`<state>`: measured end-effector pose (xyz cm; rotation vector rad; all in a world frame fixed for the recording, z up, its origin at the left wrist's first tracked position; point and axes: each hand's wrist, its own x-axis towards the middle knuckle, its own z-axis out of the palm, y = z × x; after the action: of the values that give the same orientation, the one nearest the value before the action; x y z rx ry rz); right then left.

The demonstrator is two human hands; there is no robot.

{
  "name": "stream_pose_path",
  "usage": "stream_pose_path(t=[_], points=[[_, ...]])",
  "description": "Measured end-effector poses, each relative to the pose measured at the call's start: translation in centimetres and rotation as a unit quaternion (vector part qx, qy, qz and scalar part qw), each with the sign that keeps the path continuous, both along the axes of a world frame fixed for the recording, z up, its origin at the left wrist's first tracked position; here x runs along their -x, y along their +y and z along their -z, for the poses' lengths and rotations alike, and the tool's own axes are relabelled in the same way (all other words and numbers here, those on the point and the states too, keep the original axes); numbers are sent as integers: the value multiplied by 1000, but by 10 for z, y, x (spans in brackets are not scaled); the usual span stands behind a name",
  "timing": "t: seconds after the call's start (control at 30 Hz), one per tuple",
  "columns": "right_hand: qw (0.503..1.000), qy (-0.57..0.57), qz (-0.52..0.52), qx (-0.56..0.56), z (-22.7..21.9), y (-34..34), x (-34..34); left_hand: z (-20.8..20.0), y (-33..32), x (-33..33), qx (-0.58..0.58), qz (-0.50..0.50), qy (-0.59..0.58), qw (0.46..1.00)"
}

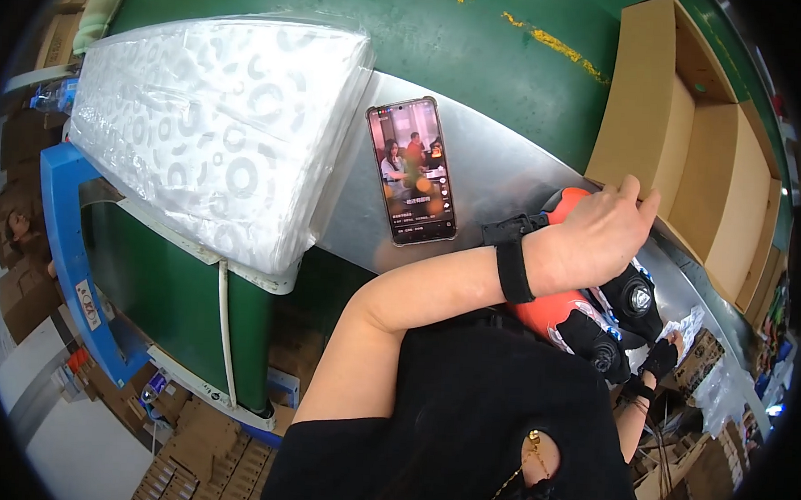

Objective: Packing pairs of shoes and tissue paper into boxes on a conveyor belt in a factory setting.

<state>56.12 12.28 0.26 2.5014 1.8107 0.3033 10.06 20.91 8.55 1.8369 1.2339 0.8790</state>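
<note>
My left hand (605, 230) reaches across to the right, its black-banded wrist over a pair of orange and black shoe-like items (554, 317). Its fingers are bent and slightly apart near the cardboard box (635, 99), with nothing visible in them; whether they touch the box I cannot tell. Round dark knobs show on the black ends of the pair. Farther right and lower, my right hand (661, 355) wears a black fingerless glove. Its fingers are closed on a crumpled white paper (683, 327) with small markings. My left forearm hides part of the pair.
A phone (412, 172) playing a video lies on the metal surface (477, 133). To its left sits a plastic-wrapped stack of white patterned sheets (218, 135). A blue frame (70, 236) stands at the left. Clear plastic (723, 394) hangs at the right.
</note>
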Motion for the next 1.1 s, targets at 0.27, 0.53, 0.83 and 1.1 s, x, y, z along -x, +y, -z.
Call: stream_pose_path(t=[0.27,0.53,0.83,1.1], points=[[956,-155,-212,-134,-2,2,-6,0,-3,6,-12,-7,6,1000],[993,49,-81,-71,16,-12,-65,0,-2,11,-18,-5,26,999],[969,195,88,-124,-23,2,-28,6,-3,4,-41,-16,32,998],[859,443,-36,-253,-106,104,57,-10,-15,22,-27,-13,-4,1000]])
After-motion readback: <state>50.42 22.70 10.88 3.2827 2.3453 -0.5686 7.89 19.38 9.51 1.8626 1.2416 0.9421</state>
